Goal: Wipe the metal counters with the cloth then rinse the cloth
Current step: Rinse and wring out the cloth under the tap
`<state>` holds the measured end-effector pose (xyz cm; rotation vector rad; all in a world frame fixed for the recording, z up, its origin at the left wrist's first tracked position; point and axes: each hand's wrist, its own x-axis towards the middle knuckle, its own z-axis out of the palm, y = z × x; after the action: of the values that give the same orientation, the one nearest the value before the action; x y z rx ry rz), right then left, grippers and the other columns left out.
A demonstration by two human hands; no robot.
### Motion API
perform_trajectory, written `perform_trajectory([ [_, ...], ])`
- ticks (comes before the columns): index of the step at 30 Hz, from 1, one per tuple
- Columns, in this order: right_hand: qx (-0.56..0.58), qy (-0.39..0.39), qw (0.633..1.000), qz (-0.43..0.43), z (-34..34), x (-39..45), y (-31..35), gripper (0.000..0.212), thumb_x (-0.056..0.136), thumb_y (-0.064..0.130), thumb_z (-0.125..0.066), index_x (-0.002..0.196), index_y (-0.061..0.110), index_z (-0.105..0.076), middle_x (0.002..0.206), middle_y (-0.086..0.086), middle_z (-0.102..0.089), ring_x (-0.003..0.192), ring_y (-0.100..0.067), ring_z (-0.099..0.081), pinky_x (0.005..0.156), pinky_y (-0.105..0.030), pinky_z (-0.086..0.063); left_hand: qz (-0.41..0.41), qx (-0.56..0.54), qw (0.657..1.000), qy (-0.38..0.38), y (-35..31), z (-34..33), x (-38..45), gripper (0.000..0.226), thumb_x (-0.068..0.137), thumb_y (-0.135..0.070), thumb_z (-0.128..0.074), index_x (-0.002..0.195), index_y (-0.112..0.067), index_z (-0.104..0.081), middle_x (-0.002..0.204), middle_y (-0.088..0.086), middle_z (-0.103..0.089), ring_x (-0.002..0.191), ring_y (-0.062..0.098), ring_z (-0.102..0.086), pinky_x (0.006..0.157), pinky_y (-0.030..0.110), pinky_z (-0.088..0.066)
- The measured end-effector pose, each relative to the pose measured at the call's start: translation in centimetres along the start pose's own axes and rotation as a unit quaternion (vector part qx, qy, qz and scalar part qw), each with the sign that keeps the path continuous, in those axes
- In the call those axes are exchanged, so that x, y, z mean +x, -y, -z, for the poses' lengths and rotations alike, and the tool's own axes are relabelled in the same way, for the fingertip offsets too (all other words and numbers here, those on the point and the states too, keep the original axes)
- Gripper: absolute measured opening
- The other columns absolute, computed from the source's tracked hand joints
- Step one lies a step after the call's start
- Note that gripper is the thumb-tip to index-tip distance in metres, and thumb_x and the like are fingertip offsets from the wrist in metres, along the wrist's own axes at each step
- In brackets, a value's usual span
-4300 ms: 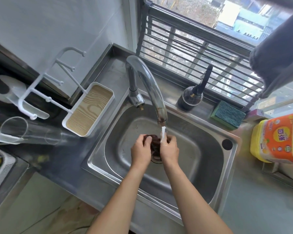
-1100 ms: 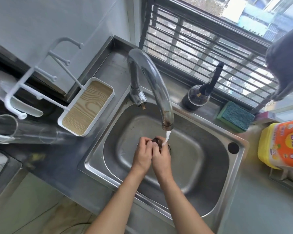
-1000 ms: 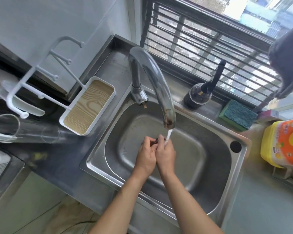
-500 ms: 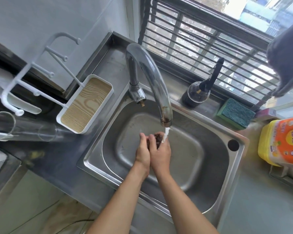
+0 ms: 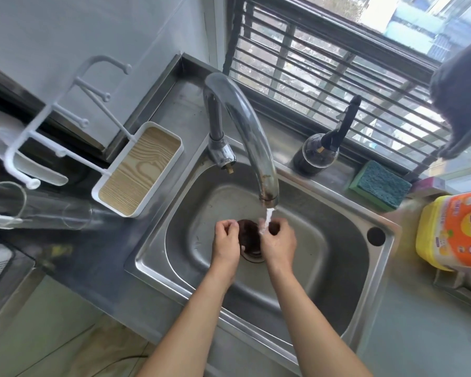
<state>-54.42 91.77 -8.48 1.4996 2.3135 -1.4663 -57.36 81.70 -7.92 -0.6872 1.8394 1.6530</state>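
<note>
A person's left hand [image 5: 227, 244] and right hand [image 5: 278, 244] each clench one side of a dark brown wet cloth [image 5: 249, 236], stretching it between them over the drain of a stainless-steel sink [image 5: 335, 292]. A thin stream of water [image 5: 269, 215] runs from the curved chrome tap [image 5: 245, 126] onto the cloth beside the right fingers. On the metal counter [image 5: 98, 265] left of the basin stands a white rack with a wood-grain tray [image 5: 139, 170]. Along the window ledge sit a dark round bottle with a black nozzle [image 5: 317, 156] and a green scouring sponge [image 5: 378, 185]; a yellow-and-orange detergent container [image 5: 454, 232] stands at the right.
</note>
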Motion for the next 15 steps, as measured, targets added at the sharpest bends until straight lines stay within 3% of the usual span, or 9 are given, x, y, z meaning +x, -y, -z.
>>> perform_trajectory([
  [2,-0.009,0.065,0.996,0.059,-0.7,-1.2,-0.3,0.020,0.080,0.037,-0.069,0.094,0.023,-0.072,0.095,-0.003,-0.069,0.093,-0.020,-0.067,0.089,-0.039,-0.055,0.039,-0.023,0.999,0.010,-0.1,-0.3,0.1,0.007,0.104,-0.016,-0.048,0.106,-0.018,-0.054,0.108,0.010,-0.066,0.089,0.018,-0.062,0.071,0.032,-0.054],
  [4,0.042,0.087,0.993,0.064,-0.9,-1.9,-0.8,0.033,0.075,0.041,-0.069,0.105,0.028,-0.073,0.102,0.004,-0.072,0.099,-0.014,-0.068,0.092,-0.038,-0.056,0.044,-0.032,0.998,-0.007,-0.1,-0.2,0.4,0.008,0.101,-0.016,-0.051,0.102,-0.021,-0.057,0.110,0.012,-0.068,0.099,0.024,-0.066,0.085,0.040,-0.057],
  [6,0.133,0.058,0.989,0.029,-0.5,-2.2,-1.2,0.037,0.076,0.046,-0.077,0.108,0.028,-0.071,0.103,0.004,-0.074,0.100,-0.012,-0.070,0.092,-0.036,-0.056,0.047,-0.080,0.995,-0.038,-0.5,0.2,0.5,0.010,0.102,-0.022,-0.051,0.103,-0.019,-0.060,0.109,0.011,-0.069,0.103,0.028,-0.066,0.092,0.045,-0.056],
  [9,0.120,0.030,0.991,0.045,-0.9,-2.7,-1.3,0.030,0.081,0.052,-0.073,0.088,0.023,-0.068,0.086,0.001,-0.072,0.086,-0.018,-0.068,0.085,-0.047,-0.056,0.057,-0.106,0.992,-0.021,-0.8,0.0,0.3,0.032,0.107,-0.040,-0.039,0.104,-0.017,-0.060,0.103,0.010,-0.068,0.092,0.024,-0.064,0.077,0.037,-0.053],
  [12,0.055,-0.013,0.995,0.081,-2.0,-3.4,-0.3,0.032,0.089,0.043,-0.070,0.080,0.014,-0.058,0.073,0.000,-0.066,0.076,-0.024,-0.062,0.078,-0.043,-0.051,0.013,-0.036,0.999,0.008,-0.3,-0.6,-0.2,0.032,0.106,-0.042,-0.040,0.092,-0.020,-0.058,0.093,0.006,-0.067,0.089,0.023,-0.063,0.086,0.043,-0.055],
  [15,0.084,-0.105,0.990,-0.031,-1.2,-1.3,1.2,0.032,0.093,0.041,-0.068,0.080,0.015,-0.056,0.074,0.002,-0.062,0.079,-0.027,-0.060,0.080,-0.039,-0.047,-0.053,0.071,0.995,0.055,0.2,-0.6,-0.6,0.024,0.088,-0.046,-0.049,0.075,-0.028,-0.058,0.072,-0.011,-0.064,0.076,0.017,-0.056,0.081,0.041,-0.051],
])
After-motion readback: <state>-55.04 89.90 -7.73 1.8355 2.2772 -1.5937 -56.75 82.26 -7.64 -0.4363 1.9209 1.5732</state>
